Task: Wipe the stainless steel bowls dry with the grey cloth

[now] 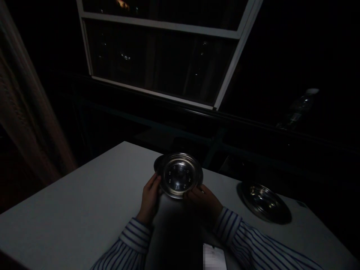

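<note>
A shiny round metal bowl (180, 176) with a wide rim is held up over the white table, tilted so its inside faces me. My left hand (150, 198) grips the rim at its left side, and my right hand (203, 200) holds the lower right edge. Another dark rim shows behind the bowl's upper left; I cannot tell whether it is a second dish. On the table to the right lies another shiny metal bowl (266, 202), apart from my hands.
The white table (84, 202) runs under both arms. A lit phone (214, 257) is near the bottom edge. At the back right, a clear plastic bottle (300, 107) with a white cap stands. A window frame (157, 24) is ahead, a curtain (30, 97) at left. The room is dark.
</note>
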`<state>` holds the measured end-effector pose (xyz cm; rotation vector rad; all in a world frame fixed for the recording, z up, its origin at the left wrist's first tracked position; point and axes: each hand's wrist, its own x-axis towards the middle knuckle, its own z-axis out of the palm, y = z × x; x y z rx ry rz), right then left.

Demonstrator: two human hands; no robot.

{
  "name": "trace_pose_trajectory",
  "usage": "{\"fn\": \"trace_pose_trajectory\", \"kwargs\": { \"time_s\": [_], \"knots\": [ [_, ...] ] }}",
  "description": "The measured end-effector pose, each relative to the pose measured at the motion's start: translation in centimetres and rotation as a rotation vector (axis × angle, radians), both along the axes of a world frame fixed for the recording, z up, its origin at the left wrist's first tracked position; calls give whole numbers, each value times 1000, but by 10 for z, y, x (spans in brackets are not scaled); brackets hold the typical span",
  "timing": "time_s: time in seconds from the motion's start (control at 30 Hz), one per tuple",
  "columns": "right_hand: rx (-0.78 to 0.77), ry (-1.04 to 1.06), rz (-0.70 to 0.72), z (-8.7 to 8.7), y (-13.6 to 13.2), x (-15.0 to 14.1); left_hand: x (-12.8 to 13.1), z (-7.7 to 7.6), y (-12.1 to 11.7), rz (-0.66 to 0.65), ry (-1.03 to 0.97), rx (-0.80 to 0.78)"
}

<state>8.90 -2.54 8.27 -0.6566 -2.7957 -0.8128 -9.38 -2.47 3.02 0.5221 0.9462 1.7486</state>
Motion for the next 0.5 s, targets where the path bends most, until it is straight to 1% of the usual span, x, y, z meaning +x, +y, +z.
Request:
{"fn": "trace_pose_trajectory", "kwargs": {
  "time_s": [0.1, 0.2, 0.27, 0.3, 0.33, 0.4, 0.47, 0.5],
  "knots": [
    [13, 60, -24, -1, -11, 17, 8, 2, -6, -23, -74, 30],
    [-7, 275, -68, 0, -23, 42, 14, 5, -10, -32, -67, 83],
    [-42, 477, -170, 0, -30, 60, 18, 9, -12, -19, -46, 93],
    [-91, 577, -250, 0, -33, 68, 22, 10, -13, -2, -35, 88],
    [-171, 675, -336, 0, -36, 75, 26, 12, -15, 9, -21, 81],
    [-425, 862, -481, 0, -39, 87, 37, 14, -19, -4, 12, 62],
    [-684, 996, -534, 0, -41, 96, 50, 16, -24, -86, 38, 46],
    [-778, 1045, -533, -1, -42, 100, 57, 16, -25, -142, 47, 40]
  ]
}}
